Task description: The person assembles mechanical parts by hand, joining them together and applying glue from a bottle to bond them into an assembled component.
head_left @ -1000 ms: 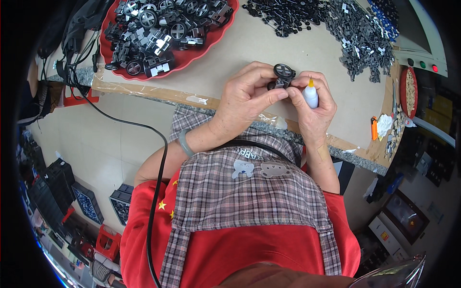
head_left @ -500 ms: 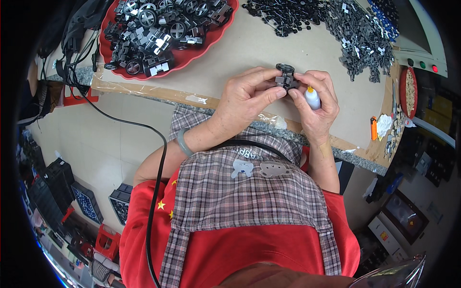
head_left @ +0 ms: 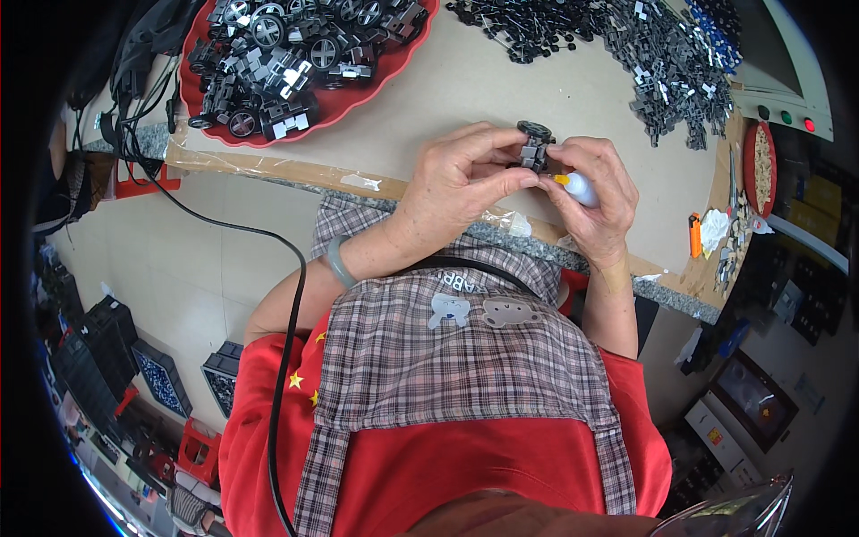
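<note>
Between my hands, over the table's near edge, is a small black wheeled toy chassis (head_left: pixel 534 154) with a round wheel at its far end. My left hand (head_left: pixel 445 174) pinches it from the left between thumb and fingers. A small white squeeze bottle (head_left: pixel 582 190) with a yellow nozzle lies in the grip of my right hand (head_left: pixel 610 201), its nozzle pointing left just below the chassis. My right fingertips also touch the right side of the chassis. Whether the nozzle touches the part, I cannot tell.
A red scalloped tray (head_left: pixel 335 115) heaped with similar wheeled parts stands at the far left. Piles of black axle-like pieces (head_left: pixel 528 31) and grey parts (head_left: pixel 671 80) lie at the back. An orange cutter (head_left: pixel 694 234) and crumpled tissue (head_left: pixel 714 231) sit at right. A black cable (head_left: pixel 300 268) hangs left.
The bottle has tilted so its yellow nozzle points left toward the chassis instead of upward. The chassis has turned slightly, and my right hand has shifted a little to the right.
</note>
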Available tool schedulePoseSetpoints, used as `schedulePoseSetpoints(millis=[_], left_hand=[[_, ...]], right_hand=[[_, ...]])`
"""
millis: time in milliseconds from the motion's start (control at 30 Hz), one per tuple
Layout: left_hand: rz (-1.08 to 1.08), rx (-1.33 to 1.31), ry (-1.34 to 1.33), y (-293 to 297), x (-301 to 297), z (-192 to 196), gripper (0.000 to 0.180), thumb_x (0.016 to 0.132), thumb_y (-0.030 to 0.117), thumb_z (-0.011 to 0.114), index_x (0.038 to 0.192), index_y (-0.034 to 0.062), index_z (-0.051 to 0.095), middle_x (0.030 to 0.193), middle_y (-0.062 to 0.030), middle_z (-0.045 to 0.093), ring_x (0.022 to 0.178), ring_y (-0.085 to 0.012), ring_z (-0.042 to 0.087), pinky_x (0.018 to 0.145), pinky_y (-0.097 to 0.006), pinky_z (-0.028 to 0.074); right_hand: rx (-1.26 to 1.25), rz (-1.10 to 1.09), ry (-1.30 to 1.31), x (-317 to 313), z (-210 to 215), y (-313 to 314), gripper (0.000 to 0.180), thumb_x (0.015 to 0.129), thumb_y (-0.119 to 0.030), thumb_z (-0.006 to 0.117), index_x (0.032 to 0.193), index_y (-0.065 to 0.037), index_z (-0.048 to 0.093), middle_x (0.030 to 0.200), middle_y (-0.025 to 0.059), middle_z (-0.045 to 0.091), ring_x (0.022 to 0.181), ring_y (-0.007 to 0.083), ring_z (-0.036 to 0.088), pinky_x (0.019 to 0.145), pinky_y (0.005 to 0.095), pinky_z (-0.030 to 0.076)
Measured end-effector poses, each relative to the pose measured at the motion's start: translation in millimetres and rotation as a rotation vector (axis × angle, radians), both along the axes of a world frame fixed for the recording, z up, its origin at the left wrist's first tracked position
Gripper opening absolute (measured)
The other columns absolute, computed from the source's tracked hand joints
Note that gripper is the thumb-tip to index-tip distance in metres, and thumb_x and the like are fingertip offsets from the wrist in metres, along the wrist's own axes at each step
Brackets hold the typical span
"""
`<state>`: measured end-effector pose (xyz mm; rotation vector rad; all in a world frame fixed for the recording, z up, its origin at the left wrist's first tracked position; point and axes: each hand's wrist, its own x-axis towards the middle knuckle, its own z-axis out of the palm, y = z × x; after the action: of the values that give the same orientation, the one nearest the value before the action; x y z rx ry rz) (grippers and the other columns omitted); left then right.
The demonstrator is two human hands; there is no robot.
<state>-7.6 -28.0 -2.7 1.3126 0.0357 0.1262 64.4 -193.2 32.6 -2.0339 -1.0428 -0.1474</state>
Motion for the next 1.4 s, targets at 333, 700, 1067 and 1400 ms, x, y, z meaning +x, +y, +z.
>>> schedulePoseSetpoints(millis=[333, 700, 1067, 1400], left_hand=[[-0.028, 0.021, 0.027, 0.7, -0.5, 2.9, 0.03, 0.082, 0.006, 0.067, 0.109, -0.0052, 0.06, 0.096, -0.0096, 0.062, 0.087, -0.0142, 0.064, 0.075, -0.024, 0.056], [-0.044, 0.045, 0.067, 1.6, -2.2, 4.5, 0.03, 0.083, 0.007, 0.066, 0.111, -0.004, 0.061, 0.094, -0.0086, 0.064, 0.084, -0.0123, 0.065, 0.07, -0.021, 0.053], [-0.029, 0.192, -0.065, -0.1, -1.9, -0.6, 0.029, 0.081, 0.006, 0.067, 0.108, -0.0029, 0.062, 0.093, -0.0103, 0.064, 0.083, -0.014, 0.064, 0.071, -0.024, 0.054], [0.015, 0.329, -0.187, 3.6, -1.2, 0.7, 0.025, 0.079, 0.002, 0.065, 0.104, -0.002, 0.063, 0.098, -0.0129, 0.064, 0.085, -0.0211, 0.065, 0.074, -0.029, 0.053]], right_hand=[[-0.018, 0.03, 0.07, -0.9, 5.5, -0.7, 0.037, 0.063, -0.005, 0.078, 0.098, -0.006, 0.068, 0.09, 0.0066, 0.062, 0.079, 0.0164, 0.062, 0.065, 0.0277, 0.053], [0.085, 0.033, 0.254, 0.7, -6.3, -1.9, 0.035, 0.064, -0.001, 0.079, 0.097, -0.005, 0.066, 0.089, 0.0063, 0.062, 0.075, 0.013, 0.06, 0.063, 0.0255, 0.05], [0.212, 0.024, 0.322, -0.5, -14.1, -3.6, 0.025, 0.066, 0.006, 0.075, 0.089, -0.004, 0.07, 0.085, 0.005, 0.056, 0.076, 0.0119, 0.055, 0.064, 0.0232, 0.047], [0.254, -0.061, 0.806, -2.5, 2.1, 3.9, 0.034, 0.071, -0.005, 0.078, 0.101, -0.002, 0.062, 0.092, 0.0043, 0.06, 0.088, 0.0119, 0.059, 0.077, 0.0245, 0.048]])
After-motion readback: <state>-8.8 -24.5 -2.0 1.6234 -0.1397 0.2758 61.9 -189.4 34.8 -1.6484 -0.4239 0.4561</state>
